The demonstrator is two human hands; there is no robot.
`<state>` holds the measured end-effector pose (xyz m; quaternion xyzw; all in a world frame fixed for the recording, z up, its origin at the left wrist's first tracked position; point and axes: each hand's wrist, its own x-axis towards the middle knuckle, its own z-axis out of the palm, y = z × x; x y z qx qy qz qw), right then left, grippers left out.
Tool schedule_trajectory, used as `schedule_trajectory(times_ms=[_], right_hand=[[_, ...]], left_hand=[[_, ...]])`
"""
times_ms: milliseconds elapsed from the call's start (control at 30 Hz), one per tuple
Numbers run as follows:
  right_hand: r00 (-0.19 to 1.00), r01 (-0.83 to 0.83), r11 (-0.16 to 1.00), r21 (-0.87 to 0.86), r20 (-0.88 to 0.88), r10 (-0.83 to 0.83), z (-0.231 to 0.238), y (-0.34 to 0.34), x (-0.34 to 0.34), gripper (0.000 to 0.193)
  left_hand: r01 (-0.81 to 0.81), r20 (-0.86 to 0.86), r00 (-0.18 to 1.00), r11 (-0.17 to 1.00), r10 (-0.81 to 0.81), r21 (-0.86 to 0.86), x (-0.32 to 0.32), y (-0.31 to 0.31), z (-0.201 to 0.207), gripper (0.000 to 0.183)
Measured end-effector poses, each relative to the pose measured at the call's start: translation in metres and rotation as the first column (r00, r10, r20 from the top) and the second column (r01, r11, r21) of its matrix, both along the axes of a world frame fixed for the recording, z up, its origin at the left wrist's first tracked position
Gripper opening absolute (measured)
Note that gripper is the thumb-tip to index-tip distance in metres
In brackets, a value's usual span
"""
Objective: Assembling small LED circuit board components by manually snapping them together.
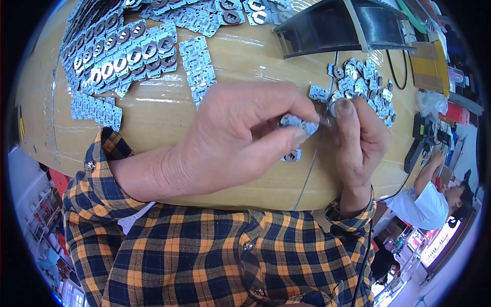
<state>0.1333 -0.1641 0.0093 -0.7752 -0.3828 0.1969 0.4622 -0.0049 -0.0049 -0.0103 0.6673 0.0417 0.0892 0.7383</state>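
Observation:
My left hand [240, 135] is closed over the middle of the table, pinching a short blue-white circuit board strip [299, 124] between thumb and fingers. Just right of it, my right hand [360, 135] is closed too, its thumb and forefinger on a small pale circuit board piece [332, 108] mostly hidden by the thumb. The two hands nearly meet, with a blurred gap between them. A single small board with a round metal coin cell [291, 155] lies on the table below the left fingertips.
Panels of joined circuit boards [123, 56], many with round cells, overlap at the upper left. A board strip [198, 69] lies beside them. Loose single boards [360, 84] are heaped behind my right hand. A black curved frame [342, 28] stands at the back. Another person [424, 204] sits at the right.

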Motion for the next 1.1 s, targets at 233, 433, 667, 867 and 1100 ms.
schedule_trajectory(times_ms=[233,433,667,867,1100], right_hand=[[0.993,-0.111,0.990,0.082,-0.039,0.115,0.004,-0.002,0.000,0.035],[0.965,-0.234,0.971,0.051,-0.108,0.238,0.003,0.001,-0.004,0.036],[0.770,-0.141,0.984,0.108,-0.613,0.177,0.002,-0.003,-0.004,0.032],[0.559,0.076,0.978,0.194,-0.820,0.120,0.002,0.004,-0.009,0.035],[0.780,-0.010,0.994,0.113,-0.621,0.078,-0.001,0.001,-0.008,0.032]], left_hand=[[-0.100,-0.180,0.983,0.920,0.032,-0.380,0.005,-0.001,0.011,0.020],[-0.047,-0.161,0.987,0.934,-0.012,-0.354,0.004,0.002,0.005,0.023],[-0.018,-0.190,0.979,0.886,-0.080,-0.463,0.002,0.009,0.009,0.023],[-0.001,-0.108,0.991,0.811,-0.076,-0.584,0.005,0.007,0.003,0.021],[-0.103,-0.032,0.995,0.980,0.099,-0.171,0.000,-0.001,0.004,0.019]])
